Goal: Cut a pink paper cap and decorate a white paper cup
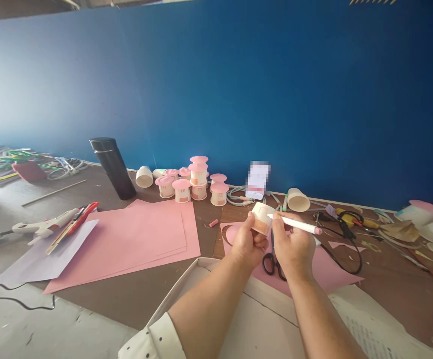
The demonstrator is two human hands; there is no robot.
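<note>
My left hand (249,243) is closed around a small paper cup (260,213), held upside down and tilted. An orange-brown patch and a drawn outline show on its side. In my right hand (294,245) is a white marker pen (301,225) with a pink end, its tip at the cup's wall. Below my hands are pink paper (324,264) and black-handled scissors (268,264), partly hidden by the right hand. Several finished-looking cup houses (182,191) with pink paper roofs and drawn windows and doors stand near the blue wall, some stacked.
Pink sheets (134,239) lie at left with a glue gun (46,224) and a red cutter knife (81,219). A black bottle (113,169) stands behind them. Plain cups (298,200), cables (345,229) and a phone (257,179) line the wall. A cardboard tray (190,284) is in front.
</note>
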